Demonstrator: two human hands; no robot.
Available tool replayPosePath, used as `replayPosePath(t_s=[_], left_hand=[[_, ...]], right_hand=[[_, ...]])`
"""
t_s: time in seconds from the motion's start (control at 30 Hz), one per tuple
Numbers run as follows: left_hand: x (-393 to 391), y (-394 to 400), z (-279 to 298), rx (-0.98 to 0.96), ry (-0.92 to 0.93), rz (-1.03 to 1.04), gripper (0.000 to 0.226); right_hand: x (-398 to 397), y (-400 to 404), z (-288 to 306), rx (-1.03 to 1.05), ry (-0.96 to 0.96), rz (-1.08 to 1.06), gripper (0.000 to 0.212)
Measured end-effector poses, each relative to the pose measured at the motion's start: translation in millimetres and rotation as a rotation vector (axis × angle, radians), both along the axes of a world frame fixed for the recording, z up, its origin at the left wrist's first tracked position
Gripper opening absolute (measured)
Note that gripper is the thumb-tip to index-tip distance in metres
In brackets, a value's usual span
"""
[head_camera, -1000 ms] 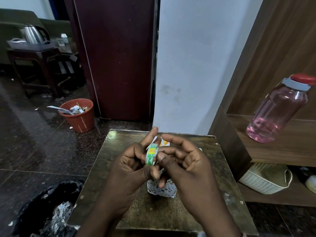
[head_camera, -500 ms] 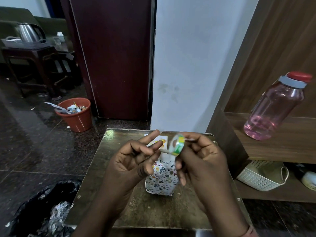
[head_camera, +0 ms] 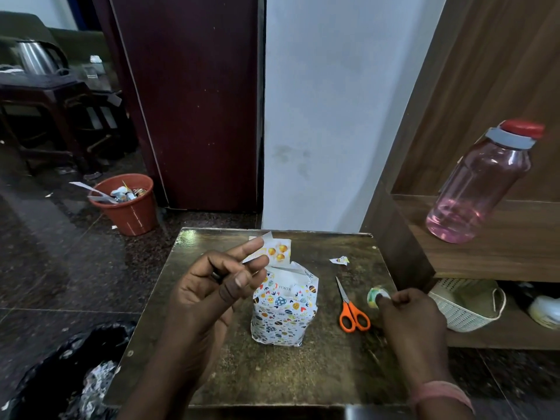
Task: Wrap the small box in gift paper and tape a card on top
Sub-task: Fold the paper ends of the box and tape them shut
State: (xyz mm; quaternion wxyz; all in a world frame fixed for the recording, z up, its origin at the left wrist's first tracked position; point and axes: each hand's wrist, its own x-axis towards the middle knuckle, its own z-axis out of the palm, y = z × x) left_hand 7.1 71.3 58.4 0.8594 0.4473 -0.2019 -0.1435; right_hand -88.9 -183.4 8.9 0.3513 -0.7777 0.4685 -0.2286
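Holding a tape strip in the left hand, press it flat across the box top flap; right hand grips the roll beside the box.

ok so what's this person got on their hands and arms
Both forearms are bare, with no sleeves in view. The right hand has a pinkish-red band around its wrist. The left hand wears no glove; a dark ring seems to sit on one finger, too shadowed to confirm.
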Motion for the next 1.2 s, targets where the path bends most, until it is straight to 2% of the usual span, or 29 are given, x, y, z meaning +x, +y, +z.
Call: replayPosePath(t_s=[0.17, 0.3, 0.37, 0.43, 0.57, 0.67, 0.8, 0.9, 1.0, 1.1, 1.2], left_hand=[[0, 0, -2, 0.011, -0.001, 0.014, 0.033], [0, 1, -3, 0.011, 0.001, 0.029, 0.026], [-1, 1, -2, 0.013, -0.003, 0.026, 0.026], [-1, 1, 0, 0.026, -0.015, 0.03, 0.027], [-3, 2, 2, 0.03, -0.028, 0.012, 0.017], [-6, 2, 3, 0.046, -0.037, -0.03, 0.029], [-8, 3, 5, 0.07, -0.029, -0.059, 0.039], [-9, 4, 6, 0.086, -0.045, -0.073, 0.035], [-8, 4, 6, 0.104, -0.064, -0.078, 0.034], [-8, 3, 4, 0.108, -0.056, -0.084, 0.044], [-8, 3, 3, 0.114, -0.057, -0.08, 0.043]], right_hand=[[2, -2, -6, 0.044, 0.023, -0.027, 0.024], [3, 0, -6, -0.044, 0.057, 0.009, 0.032], [4, 5, 1, -0.119, -0.019, 0.024, 0.027], [7, 14, 13, -0.149, -0.175, 0.068, 0.021], [19, 44, 40, -0.006, -0.469, 0.245, 0.022], [20, 73, 61, 0.101, -0.57, 0.425, 0.018], [18, 98, 81, 0.229, -0.656, 0.591, 0.006], [19, 104, 84, 0.367, -0.697, 0.626, 0.016], [20, 105, 85, 0.444, -0.711, 0.645, 0.016], [21, 102, 83, 0.476, -0.711, 0.663, 0.014], [23, 101, 80, 0.48, -0.697, 0.668, 0.014]])
